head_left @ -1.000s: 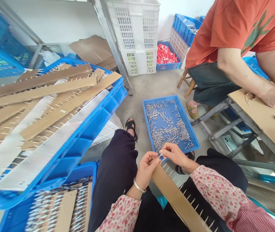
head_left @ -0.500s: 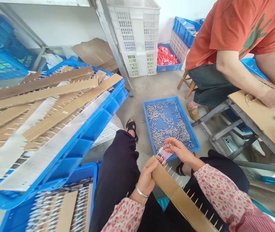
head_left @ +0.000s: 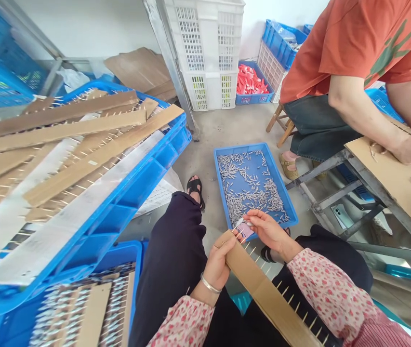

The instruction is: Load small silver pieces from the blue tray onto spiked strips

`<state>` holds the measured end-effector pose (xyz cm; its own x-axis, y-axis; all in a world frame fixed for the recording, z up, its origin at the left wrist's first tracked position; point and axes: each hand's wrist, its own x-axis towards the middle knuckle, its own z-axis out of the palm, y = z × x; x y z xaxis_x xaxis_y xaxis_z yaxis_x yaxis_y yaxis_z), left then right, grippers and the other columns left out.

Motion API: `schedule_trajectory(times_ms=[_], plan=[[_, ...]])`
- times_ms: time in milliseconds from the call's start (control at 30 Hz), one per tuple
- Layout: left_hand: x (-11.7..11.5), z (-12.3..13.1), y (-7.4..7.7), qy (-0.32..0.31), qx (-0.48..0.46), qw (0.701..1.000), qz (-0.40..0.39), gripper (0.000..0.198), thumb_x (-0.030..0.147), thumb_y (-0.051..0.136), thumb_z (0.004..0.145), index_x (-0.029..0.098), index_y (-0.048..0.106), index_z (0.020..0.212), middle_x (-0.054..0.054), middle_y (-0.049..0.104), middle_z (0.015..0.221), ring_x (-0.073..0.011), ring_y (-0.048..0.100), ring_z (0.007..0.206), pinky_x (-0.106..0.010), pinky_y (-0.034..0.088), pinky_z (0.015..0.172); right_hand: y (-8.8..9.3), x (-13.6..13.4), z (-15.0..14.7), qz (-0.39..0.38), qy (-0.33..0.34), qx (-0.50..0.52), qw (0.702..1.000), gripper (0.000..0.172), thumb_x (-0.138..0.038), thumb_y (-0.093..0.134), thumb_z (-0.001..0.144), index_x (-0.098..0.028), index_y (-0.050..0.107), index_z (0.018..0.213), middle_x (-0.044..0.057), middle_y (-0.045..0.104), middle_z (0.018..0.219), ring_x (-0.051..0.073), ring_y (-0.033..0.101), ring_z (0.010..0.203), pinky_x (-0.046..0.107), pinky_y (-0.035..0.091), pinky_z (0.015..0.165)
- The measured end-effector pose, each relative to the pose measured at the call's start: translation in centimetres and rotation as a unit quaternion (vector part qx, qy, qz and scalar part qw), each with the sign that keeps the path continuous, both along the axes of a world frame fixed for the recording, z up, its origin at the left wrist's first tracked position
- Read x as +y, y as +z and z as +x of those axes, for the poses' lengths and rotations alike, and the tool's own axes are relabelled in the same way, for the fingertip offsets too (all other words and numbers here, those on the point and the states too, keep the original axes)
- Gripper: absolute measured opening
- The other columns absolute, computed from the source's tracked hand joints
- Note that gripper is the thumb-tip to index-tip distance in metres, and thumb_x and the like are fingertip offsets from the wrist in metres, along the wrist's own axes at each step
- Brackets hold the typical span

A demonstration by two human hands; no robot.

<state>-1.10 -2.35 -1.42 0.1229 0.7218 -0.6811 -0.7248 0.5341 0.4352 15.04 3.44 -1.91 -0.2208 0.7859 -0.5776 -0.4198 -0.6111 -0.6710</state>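
So the cardboard strip (head_left: 263,284) sits lower centre of the frame, long axis slanting from mid-frame down to the bottom right, upper end pointing up-left at the blue tray (head_left: 280,185). Left hand (head_left: 218,262) is nearer, it's got that upper end gripped. Most of the strip lies down and right of it. Right hand (head_left: 268,233) is just off the top end, fingertips bunched at a small pale piece (head_left: 239,222), can't really tell if it's pinched. Thin sticks (head_left: 290,299) poke out along the strip's right-hand edge.
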Motion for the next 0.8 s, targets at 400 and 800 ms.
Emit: schedule_trajectory(times_ms=[400,800], plan=[[0.1,0.0,0.1,0.0,0.007,1.0,0.006,0.025,0.022,0.082,0.059,0.014,0.075,0.082,-0.005,0.074,0.077,-0.0163,0.066,0.071,-0.025,0.051,0.071,-1.0,-1.6,-1.3,0.007,0.028,-0.007,1.0,0.028,-0.027,0.083,0.062,-0.016,0.062,0.077,0.001,0.069,0.067,0.012,0.065,0.058,0.021,0.049,0.055],[0.2,0.1,0.0,-0.015,0.026,0.999,0.01,0.027,0.024,0.081,0.06,0.015,0.075,0.085,-0.006,0.075,0.08,-0.0174,0.067,0.072,-0.027,0.051,0.072,0.5,-0.4,0.7,0.092,0.166,-0.08,0.978,0.027,-0.027,0.077,0.066,-0.019,0.07,0.091,0.001,0.067,0.081,0.015,0.063,0.073,0.029,0.049,0.069]])
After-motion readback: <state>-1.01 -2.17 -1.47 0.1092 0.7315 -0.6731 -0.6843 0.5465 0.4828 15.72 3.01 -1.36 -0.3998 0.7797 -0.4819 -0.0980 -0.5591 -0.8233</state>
